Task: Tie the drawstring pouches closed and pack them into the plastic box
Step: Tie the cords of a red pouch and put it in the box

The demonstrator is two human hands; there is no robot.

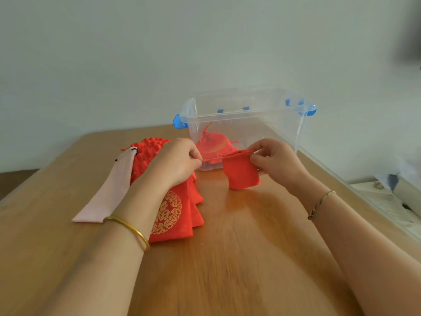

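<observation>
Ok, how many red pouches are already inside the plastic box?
1: a red pouch with gold print lies on the floor of the plastic box, toward its left wall. Another may be hidden under it.

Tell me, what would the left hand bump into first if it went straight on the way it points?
Probably the clear plastic box, its near wall just past the left hand; depth is hard to judge.

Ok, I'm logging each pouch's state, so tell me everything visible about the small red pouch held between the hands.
The small red pouch is plain red cloth, roughly rectangular, with no print showing. Its top is gathered. It hangs upright low over the table, before the plastic box. The right hand pinches its top right edge; the left hand pinches its drawstring, pulled taut leftward.
</observation>
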